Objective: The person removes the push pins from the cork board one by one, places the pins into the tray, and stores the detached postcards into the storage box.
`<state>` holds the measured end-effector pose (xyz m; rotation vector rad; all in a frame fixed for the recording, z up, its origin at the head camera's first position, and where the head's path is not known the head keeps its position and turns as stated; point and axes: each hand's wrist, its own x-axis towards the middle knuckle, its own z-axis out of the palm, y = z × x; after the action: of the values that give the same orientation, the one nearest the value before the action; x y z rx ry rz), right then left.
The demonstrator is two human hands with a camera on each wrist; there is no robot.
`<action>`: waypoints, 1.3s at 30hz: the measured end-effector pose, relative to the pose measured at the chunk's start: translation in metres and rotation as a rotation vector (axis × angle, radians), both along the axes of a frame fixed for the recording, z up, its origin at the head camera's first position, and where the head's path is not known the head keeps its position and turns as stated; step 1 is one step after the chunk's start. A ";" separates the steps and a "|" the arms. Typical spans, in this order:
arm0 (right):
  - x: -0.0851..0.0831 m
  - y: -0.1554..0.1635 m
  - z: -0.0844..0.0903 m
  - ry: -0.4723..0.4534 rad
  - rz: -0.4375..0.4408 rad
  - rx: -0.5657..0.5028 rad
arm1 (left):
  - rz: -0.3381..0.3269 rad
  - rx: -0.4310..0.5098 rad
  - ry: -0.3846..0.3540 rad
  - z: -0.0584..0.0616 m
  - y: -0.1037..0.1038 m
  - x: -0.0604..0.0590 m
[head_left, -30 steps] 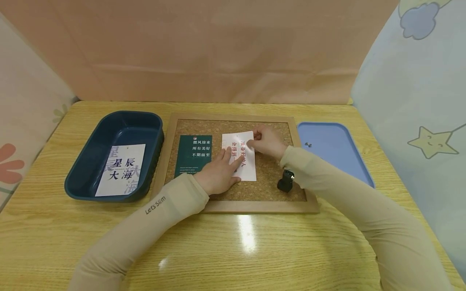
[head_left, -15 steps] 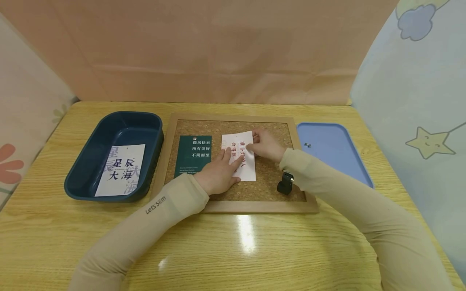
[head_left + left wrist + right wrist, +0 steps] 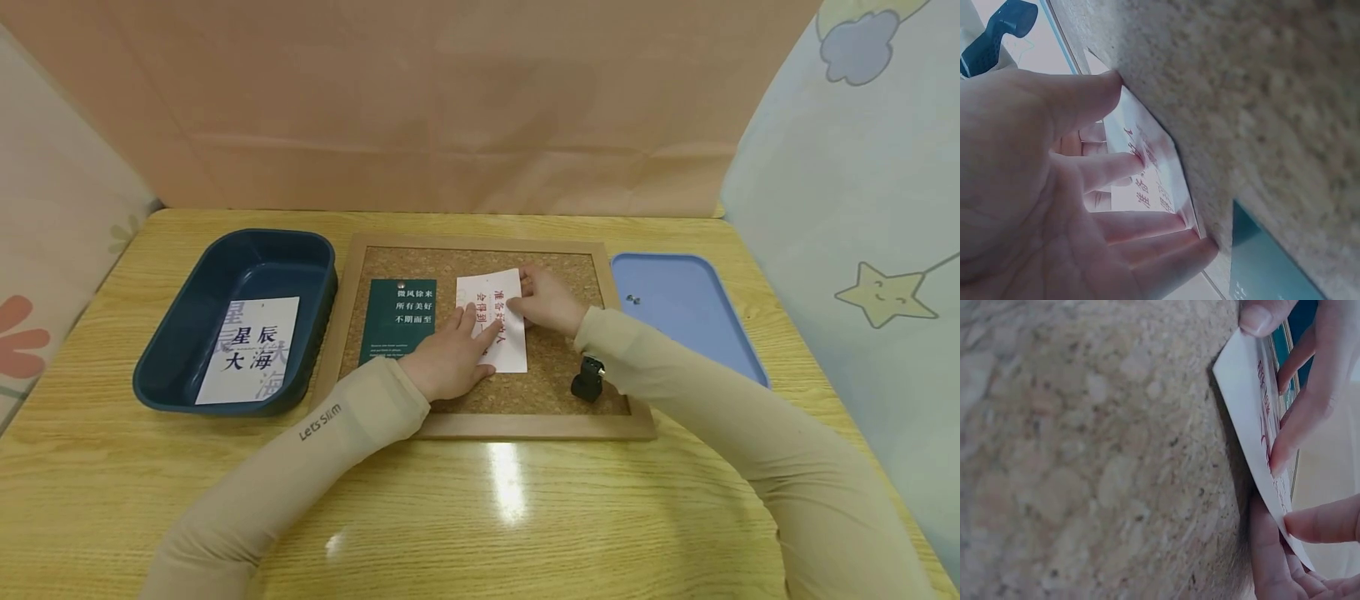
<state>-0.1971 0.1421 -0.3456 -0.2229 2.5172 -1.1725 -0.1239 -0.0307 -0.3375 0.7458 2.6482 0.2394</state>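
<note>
Hands meet on a white card [image 3: 491, 321] lying on the cork board [image 3: 555, 354]; left hand [image 3: 450, 358] presses it flat with spread fingers; right wrist view alone shows the right hand [image 3: 546, 300] pinching its lifted edge; navy tub [image 3: 180, 358] holds a printed sheet [image 3: 249, 350].

A makeshift recording booth: a small wooden bench [image 3: 480, 517] is screened on three sides by hung bedsheets [image 3: 847, 167] printed with stars and clouds, props laid in tidy trays [image 3: 697, 325].
</note>
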 end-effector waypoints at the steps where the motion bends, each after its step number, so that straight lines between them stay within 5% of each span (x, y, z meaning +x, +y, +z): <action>1: 0.000 0.000 0.000 -0.004 -0.001 -0.006 | -0.001 -0.002 -0.001 0.000 0.000 0.000; 13: 0.002 -0.003 0.004 -0.027 -0.004 0.016 | -0.029 0.007 0.051 -0.003 -0.002 0.000; 23: 0.002 -0.003 0.003 -0.059 -0.026 -0.027 | 0.003 0.051 -0.039 0.000 -0.008 -0.002; 39: 0.005 -0.004 0.006 -0.103 -0.054 -0.079 | -0.059 0.075 0.061 0.008 -0.018 -0.001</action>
<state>-0.1917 0.1376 -0.3393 -0.1121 2.4042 -1.2726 -0.1245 -0.0484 -0.3295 0.8669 2.6825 0.3057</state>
